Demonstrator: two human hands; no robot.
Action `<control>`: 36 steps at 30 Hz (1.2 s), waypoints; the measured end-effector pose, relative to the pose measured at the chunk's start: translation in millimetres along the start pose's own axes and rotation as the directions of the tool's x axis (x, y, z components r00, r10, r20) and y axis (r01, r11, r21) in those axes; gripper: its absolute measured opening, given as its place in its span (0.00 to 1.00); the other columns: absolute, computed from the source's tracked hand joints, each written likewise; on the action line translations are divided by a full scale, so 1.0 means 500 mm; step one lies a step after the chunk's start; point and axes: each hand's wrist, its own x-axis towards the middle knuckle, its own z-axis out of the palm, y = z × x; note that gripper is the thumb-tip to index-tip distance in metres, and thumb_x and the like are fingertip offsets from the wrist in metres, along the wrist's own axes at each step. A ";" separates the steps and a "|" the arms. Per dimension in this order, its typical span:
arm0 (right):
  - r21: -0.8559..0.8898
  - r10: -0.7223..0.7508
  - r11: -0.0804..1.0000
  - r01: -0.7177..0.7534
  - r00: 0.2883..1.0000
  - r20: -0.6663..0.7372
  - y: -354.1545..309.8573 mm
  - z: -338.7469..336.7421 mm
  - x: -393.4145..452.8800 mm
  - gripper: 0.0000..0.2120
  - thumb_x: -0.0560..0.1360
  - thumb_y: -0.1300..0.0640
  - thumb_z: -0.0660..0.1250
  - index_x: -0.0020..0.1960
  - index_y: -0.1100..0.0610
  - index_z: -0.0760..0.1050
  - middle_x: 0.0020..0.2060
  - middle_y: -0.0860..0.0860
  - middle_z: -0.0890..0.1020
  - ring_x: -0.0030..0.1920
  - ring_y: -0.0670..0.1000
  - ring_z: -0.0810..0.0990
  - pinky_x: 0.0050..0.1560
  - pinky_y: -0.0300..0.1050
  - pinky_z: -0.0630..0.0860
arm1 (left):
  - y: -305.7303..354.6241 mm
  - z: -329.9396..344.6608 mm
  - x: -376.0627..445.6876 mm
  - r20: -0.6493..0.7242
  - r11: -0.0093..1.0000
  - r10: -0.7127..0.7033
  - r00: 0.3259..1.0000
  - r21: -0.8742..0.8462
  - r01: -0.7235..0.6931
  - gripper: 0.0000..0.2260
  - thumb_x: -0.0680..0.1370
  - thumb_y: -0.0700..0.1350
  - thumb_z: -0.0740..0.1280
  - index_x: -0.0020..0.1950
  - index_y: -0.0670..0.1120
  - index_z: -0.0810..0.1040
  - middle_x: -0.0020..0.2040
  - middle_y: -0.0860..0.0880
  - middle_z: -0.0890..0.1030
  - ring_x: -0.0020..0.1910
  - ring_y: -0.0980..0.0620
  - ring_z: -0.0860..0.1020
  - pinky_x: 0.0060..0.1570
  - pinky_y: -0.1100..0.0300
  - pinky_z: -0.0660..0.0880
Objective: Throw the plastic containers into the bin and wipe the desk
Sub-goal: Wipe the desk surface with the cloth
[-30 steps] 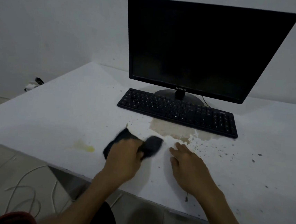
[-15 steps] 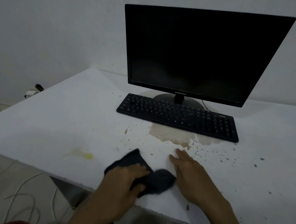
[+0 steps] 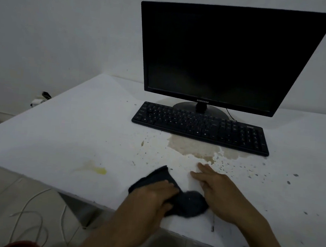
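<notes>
Desk (image 3: 61,133) cloth (image 3: 183,197) half hidden under gripping left hand (image 3: 150,203); right hand (image 3: 223,193) spread flat.

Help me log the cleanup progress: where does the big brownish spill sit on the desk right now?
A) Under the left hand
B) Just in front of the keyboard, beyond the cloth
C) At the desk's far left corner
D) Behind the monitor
B: the brownish spill spreads along the near edge of the keyboard, while the dark cloth under the left hand lies nearer the person.
</notes>
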 end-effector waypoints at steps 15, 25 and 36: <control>-0.099 0.015 0.995 -0.024 0.996 -0.092 -0.022 0.017 0.002 0.20 0.81 0.59 0.53 0.72 0.52 0.63 0.74 0.47 0.59 0.75 0.48 0.54 0.73 0.42 0.50 | -0.051 -0.013 0.025 -0.033 0.987 -0.129 0.991 0.095 0.131 0.08 0.76 0.38 0.62 0.49 0.43 0.80 0.46 0.48 0.81 0.42 0.53 0.77 0.44 0.61 0.74; -0.118 -0.008 0.993 -0.004 0.994 -0.108 -0.018 0.024 0.001 0.19 0.80 0.60 0.53 0.71 0.52 0.64 0.74 0.48 0.59 0.75 0.48 0.56 0.73 0.42 0.50 | -0.037 0.004 0.049 0.029 0.977 0.031 0.999 0.208 -0.036 0.08 0.69 0.33 0.67 0.41 0.46 0.77 0.39 0.49 0.79 0.36 0.52 0.76 0.35 0.60 0.75; -0.076 -0.016 0.997 0.009 0.995 -0.094 -0.015 0.019 -0.002 0.20 0.81 0.62 0.52 0.72 0.52 0.63 0.74 0.46 0.58 0.75 0.46 0.53 0.71 0.38 0.46 | -0.157 -0.060 0.122 -0.150 0.910 -0.248 0.957 0.303 0.283 0.05 0.75 0.34 0.63 0.41 0.39 0.76 0.39 0.42 0.79 0.35 0.47 0.76 0.32 0.58 0.69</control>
